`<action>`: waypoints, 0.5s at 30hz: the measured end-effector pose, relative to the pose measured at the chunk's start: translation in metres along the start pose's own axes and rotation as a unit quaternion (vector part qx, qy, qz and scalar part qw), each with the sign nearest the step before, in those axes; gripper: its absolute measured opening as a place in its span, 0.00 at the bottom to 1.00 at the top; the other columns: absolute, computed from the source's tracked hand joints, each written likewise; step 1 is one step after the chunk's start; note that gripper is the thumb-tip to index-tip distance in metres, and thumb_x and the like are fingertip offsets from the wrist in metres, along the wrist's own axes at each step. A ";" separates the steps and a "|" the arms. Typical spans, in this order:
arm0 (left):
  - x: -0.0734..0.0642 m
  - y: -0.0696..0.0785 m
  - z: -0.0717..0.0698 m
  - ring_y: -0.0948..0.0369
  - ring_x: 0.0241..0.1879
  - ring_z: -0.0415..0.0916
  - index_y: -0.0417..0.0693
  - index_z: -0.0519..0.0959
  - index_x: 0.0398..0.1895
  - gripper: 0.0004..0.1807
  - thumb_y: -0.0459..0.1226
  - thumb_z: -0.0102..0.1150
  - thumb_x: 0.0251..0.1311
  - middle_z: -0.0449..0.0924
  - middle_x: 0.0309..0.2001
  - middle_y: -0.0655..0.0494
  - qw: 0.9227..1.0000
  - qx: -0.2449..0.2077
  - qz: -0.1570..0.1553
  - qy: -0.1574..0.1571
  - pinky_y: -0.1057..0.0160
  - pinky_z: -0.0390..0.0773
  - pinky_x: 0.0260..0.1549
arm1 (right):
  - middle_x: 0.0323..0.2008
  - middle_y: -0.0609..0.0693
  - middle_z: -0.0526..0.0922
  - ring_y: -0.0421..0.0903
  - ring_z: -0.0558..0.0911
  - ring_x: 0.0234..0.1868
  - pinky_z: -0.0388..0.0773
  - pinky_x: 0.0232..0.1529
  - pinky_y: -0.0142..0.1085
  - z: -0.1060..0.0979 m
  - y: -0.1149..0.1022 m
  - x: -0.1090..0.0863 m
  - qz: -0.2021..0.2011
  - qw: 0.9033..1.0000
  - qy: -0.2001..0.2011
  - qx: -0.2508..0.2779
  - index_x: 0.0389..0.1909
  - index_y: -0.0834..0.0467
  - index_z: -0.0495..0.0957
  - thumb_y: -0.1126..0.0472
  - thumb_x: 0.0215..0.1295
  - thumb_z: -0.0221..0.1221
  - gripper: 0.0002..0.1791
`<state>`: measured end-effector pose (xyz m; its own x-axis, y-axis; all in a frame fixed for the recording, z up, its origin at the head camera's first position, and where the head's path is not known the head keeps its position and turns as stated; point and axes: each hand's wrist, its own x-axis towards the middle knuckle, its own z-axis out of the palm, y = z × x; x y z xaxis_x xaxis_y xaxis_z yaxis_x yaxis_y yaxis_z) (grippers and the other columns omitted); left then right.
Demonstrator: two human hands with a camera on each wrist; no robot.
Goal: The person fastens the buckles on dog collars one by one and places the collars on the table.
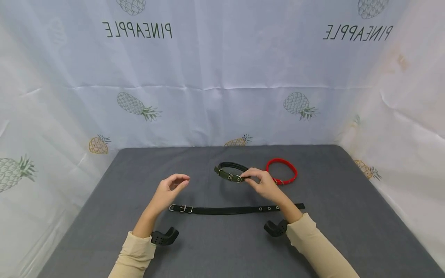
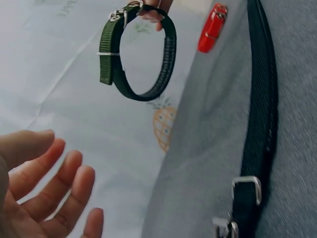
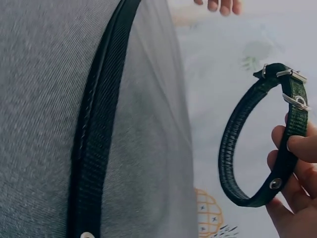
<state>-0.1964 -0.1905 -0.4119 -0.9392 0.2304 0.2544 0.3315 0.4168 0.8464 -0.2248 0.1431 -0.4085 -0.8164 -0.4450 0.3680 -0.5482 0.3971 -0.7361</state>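
Observation:
My right hand [image 1: 265,187] pinches a dark green collar [image 1: 226,174] between thumb and fingers, off the table. The collar is buckled into a loop, with a black padded lining and silver metal fittings; the right wrist view shows the right fingers [image 3: 302,188] beside an eyelet on the band. To the left, my left hand [image 1: 170,189] hovers over the table with loosely bent fingers, holding nothing and apart from the collar. Below both hands a black collar [image 1: 222,211] lies stretched out flat, its buckle at the left and eyelets at the right, partly hidden by the right forearm.
A red collar [image 1: 296,170], closed into a loop, lies behind the right hand. Grey cloth covers the table [image 1: 139,170]. White curtains [image 1: 215,69] with pineapple prints stand behind it and at both sides. Each wrist carries a black mount [image 1: 165,236].

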 end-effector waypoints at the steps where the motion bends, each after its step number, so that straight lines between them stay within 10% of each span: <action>1: -0.001 -0.002 -0.001 0.77 0.44 0.76 0.40 0.78 0.51 0.13 0.37 0.54 0.68 0.81 0.50 0.39 1.000 0.002 -0.007 -0.004 0.70 0.78 0.45 | 0.43 0.60 0.85 0.51 0.81 0.46 0.81 0.47 0.40 0.001 0.002 0.001 -0.003 1.000 0.007 -0.009 0.44 0.64 0.83 0.74 0.61 0.60 0.12; 9: -0.007 -0.014 -0.004 0.49 0.49 0.79 0.36 0.76 0.55 0.18 0.41 0.53 0.69 0.80 0.53 0.38 0.996 0.031 -0.072 -0.043 0.68 0.77 0.40 | 0.42 0.58 0.86 0.54 0.82 0.47 0.81 0.48 0.45 0.013 0.014 0.013 0.002 0.997 0.038 -0.062 0.42 0.62 0.85 0.74 0.60 0.60 0.11; 15: -0.009 -0.019 -0.007 0.46 0.49 0.79 0.37 0.76 0.55 0.18 0.41 0.53 0.69 0.80 0.52 0.39 0.994 0.039 -0.083 -0.052 0.68 0.76 0.38 | 0.39 0.56 0.86 0.53 0.83 0.44 0.81 0.51 0.47 0.022 0.021 0.023 -0.003 0.994 0.054 -0.091 0.40 0.62 0.86 0.74 0.59 0.61 0.10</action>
<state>-0.1950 -0.2063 -0.4265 -0.9688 0.2406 0.0603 0.1816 0.5225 0.8331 -0.2513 0.1232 -0.4275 -0.8220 -0.3627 0.4390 -0.5693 0.5379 -0.6217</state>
